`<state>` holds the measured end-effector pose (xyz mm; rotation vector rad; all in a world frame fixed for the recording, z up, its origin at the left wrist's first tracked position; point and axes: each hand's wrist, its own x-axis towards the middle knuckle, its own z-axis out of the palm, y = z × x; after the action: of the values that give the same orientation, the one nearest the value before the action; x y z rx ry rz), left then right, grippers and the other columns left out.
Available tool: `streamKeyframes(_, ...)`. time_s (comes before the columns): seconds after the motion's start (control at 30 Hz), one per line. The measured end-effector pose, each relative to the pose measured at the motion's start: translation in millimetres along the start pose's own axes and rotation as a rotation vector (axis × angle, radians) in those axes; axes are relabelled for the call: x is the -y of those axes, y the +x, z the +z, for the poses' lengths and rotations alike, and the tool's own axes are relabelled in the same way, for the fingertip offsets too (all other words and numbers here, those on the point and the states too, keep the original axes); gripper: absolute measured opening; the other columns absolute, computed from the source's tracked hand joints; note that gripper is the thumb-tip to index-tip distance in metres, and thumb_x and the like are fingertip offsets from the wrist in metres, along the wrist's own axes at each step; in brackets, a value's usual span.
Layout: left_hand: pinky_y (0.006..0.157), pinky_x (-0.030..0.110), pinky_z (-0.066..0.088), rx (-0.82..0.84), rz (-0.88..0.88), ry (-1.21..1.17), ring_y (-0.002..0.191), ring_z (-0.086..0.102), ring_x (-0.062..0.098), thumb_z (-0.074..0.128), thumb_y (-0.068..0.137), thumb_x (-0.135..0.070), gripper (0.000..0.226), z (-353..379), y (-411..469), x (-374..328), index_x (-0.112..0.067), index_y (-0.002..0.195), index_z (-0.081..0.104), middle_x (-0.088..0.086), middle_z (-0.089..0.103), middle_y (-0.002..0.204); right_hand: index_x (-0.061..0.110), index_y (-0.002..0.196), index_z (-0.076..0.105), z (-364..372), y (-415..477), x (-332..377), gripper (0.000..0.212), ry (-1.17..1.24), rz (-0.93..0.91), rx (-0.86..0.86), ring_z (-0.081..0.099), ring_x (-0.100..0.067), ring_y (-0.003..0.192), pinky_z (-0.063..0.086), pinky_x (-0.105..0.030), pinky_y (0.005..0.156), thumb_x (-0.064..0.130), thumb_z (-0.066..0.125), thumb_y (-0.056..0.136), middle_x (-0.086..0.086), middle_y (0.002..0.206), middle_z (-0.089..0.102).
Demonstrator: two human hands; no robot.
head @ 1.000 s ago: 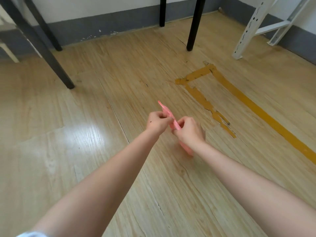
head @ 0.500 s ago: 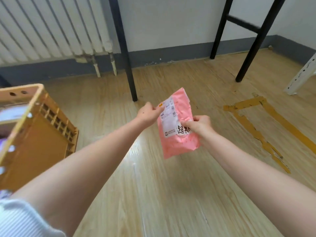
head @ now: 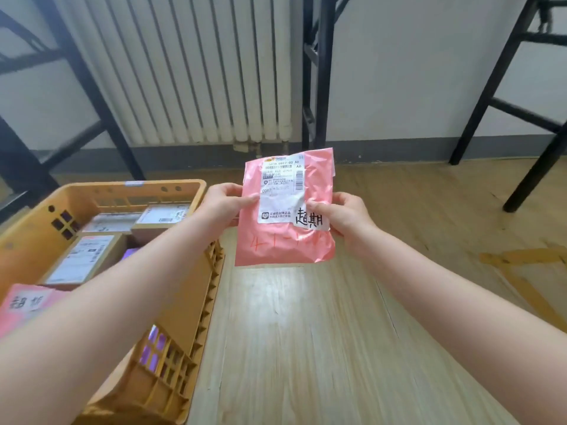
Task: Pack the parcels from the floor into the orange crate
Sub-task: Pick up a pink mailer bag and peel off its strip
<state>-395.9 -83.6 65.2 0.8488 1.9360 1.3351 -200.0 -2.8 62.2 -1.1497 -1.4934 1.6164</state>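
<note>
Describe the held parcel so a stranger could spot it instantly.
Right of the orange crate, above the wood floor, the left hand and right hand pinch the side edges of a flat pink parcel. Unlike the crated parcel, also pink, it is held upright, white label facing the camera.

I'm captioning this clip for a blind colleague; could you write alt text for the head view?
A left hand and a right hand pinch a pink parcel by its side edges, its white label facing the camera, above a wooden floor. Left of it stands an orange crate holding cardboard boxes and another pink parcel; a white radiator hangs behind.
</note>
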Motion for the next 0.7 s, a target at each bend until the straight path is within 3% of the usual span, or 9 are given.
streamKeyframes(0.1, 0.057, 0.027, 0.057, -0.078, 0.053, 0.001, 0.081, 0.071, 0.017, 0.072, 0.084, -0.023, 0.018, -57.6, -2.5, 2.9, -0.016, 0.098, 0.063, 0.003, 0.071, 0.094, 0.006, 0.110, 0.059, 48.4, 1.8, 8.8, 0.036, -0.218, -0.145, 0.014, 0.069, -0.019, 0.087, 0.058, -0.035, 0.076, 0.022, 0.073, 0.081, -0.008, 0.102, 0.068)
streamKeyframes(0.2, 0.070, 0.035, 0.058, -0.152, 0.077, 0.028, 0.085, 0.070, 0.021, 0.072, 0.083, -0.021, 0.009, -117.8, -2.4, 13.4, -0.018, 0.087, 0.065, 0.003, 0.071, 0.090, 0.014, 0.094, 0.063, 105.3, -1.1, 16.8, 0.019, -0.352, -0.267, 0.075, 0.069, -0.017, 0.087, 0.058, -0.037, 0.075, 0.029, 0.068, 0.084, -0.001, 0.093, 0.070)
streamKeyframes(0.3, 0.078, 0.041, 0.057, -0.250, 0.055, 0.088, 0.085, 0.069, 0.024, 0.073, 0.082, -0.019, 0.013, -177.0, -4.8, 32.8, -0.014, 0.093, 0.068, 0.006, 0.071, 0.091, 0.017, 0.085, 0.066, 163.9, -6.5, 21.0, 0.018, -0.493, -0.365, 0.148, 0.069, -0.018, 0.083, 0.058, -0.042, 0.076, 0.033, 0.060, 0.089, 0.001, 0.087, 0.071)
streamKeyframes(0.47, 0.058, 0.025, 0.051, -0.403, -0.024, 0.217, 0.071, 0.064, 0.012, 0.073, 0.082, -0.019, 0.015, -255.3, -18.6, 71.6, -0.014, 0.095, 0.067, 0.004, 0.067, 0.089, 0.018, 0.081, 0.064, 250.8, -18.1, 18.3, 0.032, -0.932, -0.561, 0.155, 0.063, -0.025, 0.089, 0.044, -0.042, 0.087, 0.045, 0.050, 0.088, 0.000, 0.089, 0.069)
streamKeyframes(0.53, 0.048, 0.020, 0.046, -0.430, -0.074, 0.307, 0.066, 0.060, 0.006, 0.072, 0.082, -0.020, 0.014, -278.3, -26.7, 87.6, -0.016, 0.095, 0.069, -0.002, 0.066, 0.082, 0.018, 0.075, 0.060, 276.6, -23.0, 11.8, 0.034, -1.083, -0.621, 0.180, 0.062, -0.025, 0.087, 0.038, -0.039, 0.083, 0.049, 0.051, 0.086, 0.001, 0.084, 0.067)
streamKeyframes(0.63, 0.050, 0.024, 0.050, -0.371, -0.163, 0.445, 0.072, 0.065, 0.015, 0.071, 0.083, -0.020, 0.017, -301.1, -35.7, 110.3, -0.014, 0.100, 0.071, 0.001, 0.067, 0.090, 0.020, 0.069, 0.051, 303.0, -29.3, -3.2, 0.036, -1.255, -0.692, 0.228, 0.063, -0.026, 0.085, 0.034, -0.038, 0.077, 0.053, 0.057, 0.081, 0.001, 0.075, 0.060)
streamKeyframes(0.7, 0.051, 0.025, 0.052, -0.313, -0.222, 0.513, 0.074, 0.066, 0.016, 0.072, 0.082, -0.018, 0.018, -309.4, -39.2, 123.7, -0.013, 0.100, 0.070, 0.003, 0.066, 0.092, 0.021, 0.076, 0.056, 315.2, -31.1, -13.1, 0.036, -1.366, -0.669, 0.303, 0.062, -0.025, 0.086, 0.034, -0.038, 0.077, 0.057, 0.060, 0.079, 0.002, 0.072, 0.055)
